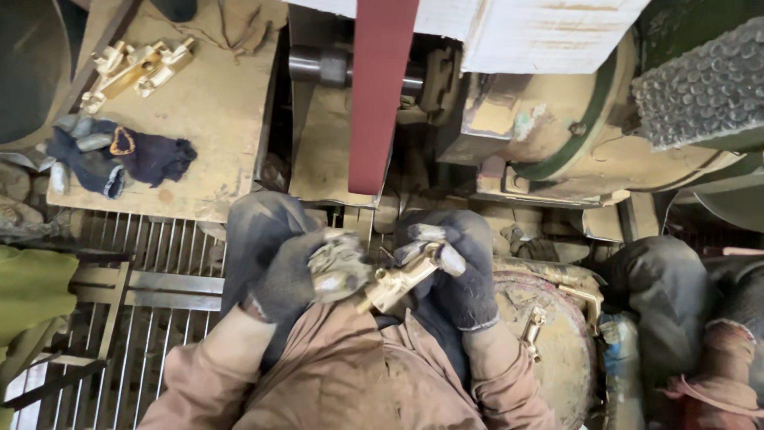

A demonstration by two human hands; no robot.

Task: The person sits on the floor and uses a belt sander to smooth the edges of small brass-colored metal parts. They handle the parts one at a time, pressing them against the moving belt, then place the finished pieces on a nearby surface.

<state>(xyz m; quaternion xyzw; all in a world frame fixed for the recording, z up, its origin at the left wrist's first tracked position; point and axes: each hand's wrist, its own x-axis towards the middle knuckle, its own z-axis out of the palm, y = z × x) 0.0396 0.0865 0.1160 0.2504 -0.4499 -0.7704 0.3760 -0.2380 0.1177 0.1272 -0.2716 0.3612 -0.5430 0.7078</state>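
Head view: a seated worker in dark, worn gloves holds a brass fitting (400,280) over the lap, just below the lower end of a red sanding belt (380,95) that runs down from a roller on a dust-caked machine (557,151). The left hand (306,275) is closed around one end of the fitting, its fingers curled tight and wrapped in grimy tape or cloth. The right hand (450,267) is closed on the other end, thumb and forefinger pinching the upper part while the rest of the fingers fold behind it. The fitting lies tilted between the two hands, touching both, and clear of the belt.

By the look of it, the piece is being turned or checked between passes on the belt rather than ground at this instant; bringing it to the belt would call for a firm two-handed hold and a lift up and forward to meet the abrasive.

On the counter (207,103) at upper left lies a small heap of like brass fittings (135,68), with a spare pair of dark gloves (119,159) near them. More brass parts (557,306) rest on a round drum (549,350) just right of the worker's right forearm. A metal grate (159,263) shows below the counter.
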